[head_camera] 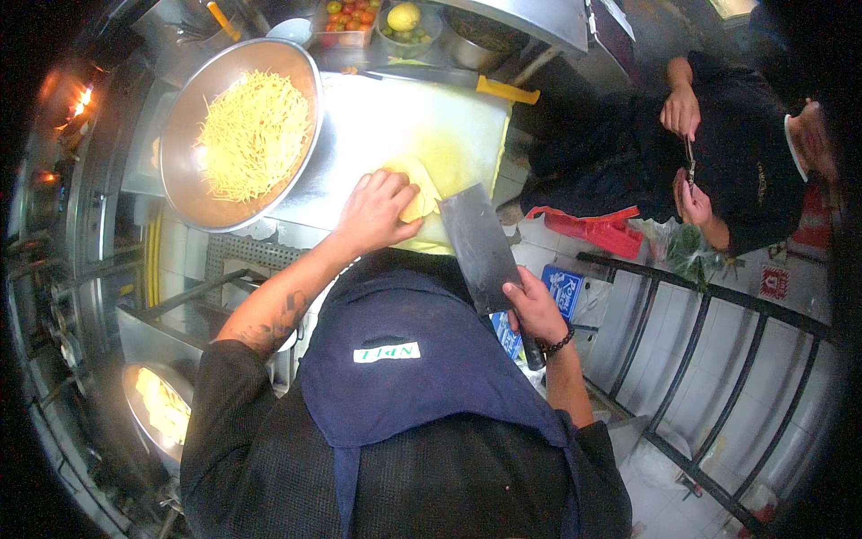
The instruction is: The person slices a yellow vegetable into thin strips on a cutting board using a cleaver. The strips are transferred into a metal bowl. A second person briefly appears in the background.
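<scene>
My left hand [380, 205] lies with curled fingers on a stack of thin yellow slices [419, 190], holding it down. The stack sits near the front edge of a white cutting board [377, 114], which has a yellowish wet patch beside it. In my right hand [539, 306] is the handle of a broad, dark-bladed cleaver [478, 242]. Its blade slants up past the board's front edge, with the far end close to the right side of the slices. A large steel bowl [176, 151] at the board's left holds a heap of thin yellow shreds [256, 138].
Behind the board lies a yellow-handled knife [508, 89], near tubs of cherry tomatoes [350, 20] and limes with a lemon [404, 17]. Flames [81, 104] burn at far left. A second bowl [138, 404] stands lower left. Another person [734, 148] works at right, beyond a black metal rack [707, 296].
</scene>
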